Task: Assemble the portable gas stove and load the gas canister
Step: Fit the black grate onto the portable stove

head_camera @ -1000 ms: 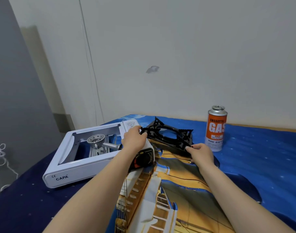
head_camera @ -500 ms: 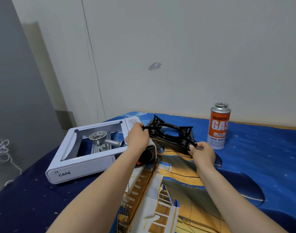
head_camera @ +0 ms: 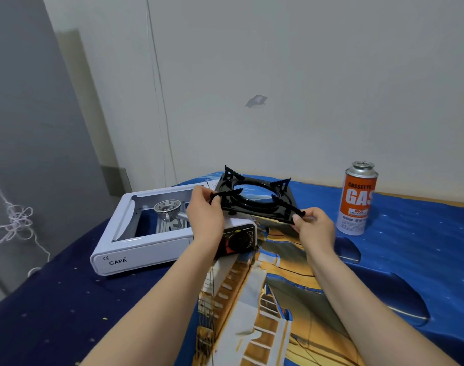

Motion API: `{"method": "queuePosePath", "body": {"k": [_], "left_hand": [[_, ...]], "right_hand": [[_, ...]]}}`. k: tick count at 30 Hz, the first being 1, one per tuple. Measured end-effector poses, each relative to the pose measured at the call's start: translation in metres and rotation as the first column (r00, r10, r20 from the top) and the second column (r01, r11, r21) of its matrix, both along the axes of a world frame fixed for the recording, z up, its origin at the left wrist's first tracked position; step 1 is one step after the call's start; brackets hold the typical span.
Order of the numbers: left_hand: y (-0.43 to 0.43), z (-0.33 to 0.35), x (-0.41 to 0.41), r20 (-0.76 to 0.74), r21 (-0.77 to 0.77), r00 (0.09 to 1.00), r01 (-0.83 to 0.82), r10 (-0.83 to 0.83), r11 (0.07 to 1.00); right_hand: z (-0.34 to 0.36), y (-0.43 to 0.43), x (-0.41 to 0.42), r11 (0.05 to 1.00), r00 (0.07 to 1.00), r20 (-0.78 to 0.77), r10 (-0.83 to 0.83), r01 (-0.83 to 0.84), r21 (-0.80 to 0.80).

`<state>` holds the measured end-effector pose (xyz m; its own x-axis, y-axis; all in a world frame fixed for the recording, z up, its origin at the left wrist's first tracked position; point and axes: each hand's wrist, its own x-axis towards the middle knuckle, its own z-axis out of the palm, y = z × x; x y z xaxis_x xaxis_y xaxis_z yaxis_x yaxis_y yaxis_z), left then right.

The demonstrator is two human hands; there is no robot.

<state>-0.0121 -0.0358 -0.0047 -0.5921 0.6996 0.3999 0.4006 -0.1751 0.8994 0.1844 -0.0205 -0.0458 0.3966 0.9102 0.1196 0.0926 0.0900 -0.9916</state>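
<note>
A black square pan support (head_camera: pixel 286 200) with four pointed prongs hangs in the air over the right end of the white stove body (head_camera: pixel 135 247). My left hand (head_camera: pixel 205 215) grips its near left corner. My right hand (head_camera: pixel 314 228) pinches its near right corner. The stove lies on the bed with its top open, showing the silver burner (head_camera: pixel 167 208). Its black and red control knob (head_camera: pixel 238 241) faces me, partly behind my left wrist. An orange and white gas canister (head_camera: pixel 357 199) stands upright to the right, apart from both hands.
Everything rests on a blue bedsheet (head_camera: pixel 410 260) with a printed sailing ship. A pale wall rises directly behind the bed. At the far left, a tangle of white string (head_camera: pixel 17 223) hangs beside a grey surface.
Both hands have lifted the pan support off the bed and levelled it above the stove's right end. The view has tilted slightly.
</note>
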Motion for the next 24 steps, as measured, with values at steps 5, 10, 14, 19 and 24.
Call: {"method": "queuePosePath", "body": {"k": [5,10,14,19,24], "left_hand": [[-0.015,0.002,-0.021,0.065,0.068,0.997,-0.052,0.047,0.996],[-0.028,0.001,-0.039,0.104,0.1,0.989,-0.112,0.102,0.989],[-0.036,-0.005,-0.058,0.13,0.09,0.977,-0.179,0.167,0.98],[-0.044,-0.01,-0.079,0.141,0.092,0.969,-0.217,0.203,0.972],[-0.054,-0.012,-0.095,0.145,0.104,0.965,-0.236,0.22,0.966]], "right_hand": [[0.009,-0.002,-0.02,0.999,0.998,0.051,0.035,-0.036,0.03],[0.013,-0.007,-0.042,0.997,0.995,0.08,0.056,-0.06,0.049],[0.017,-0.011,-0.061,0.994,0.986,0.149,0.071,-0.083,0.075],[0.021,-0.013,-0.085,0.987,0.977,0.194,0.088,-0.112,0.115],[0.02,-0.015,-0.1,0.976,0.961,0.253,0.112,-0.154,0.153]]}}
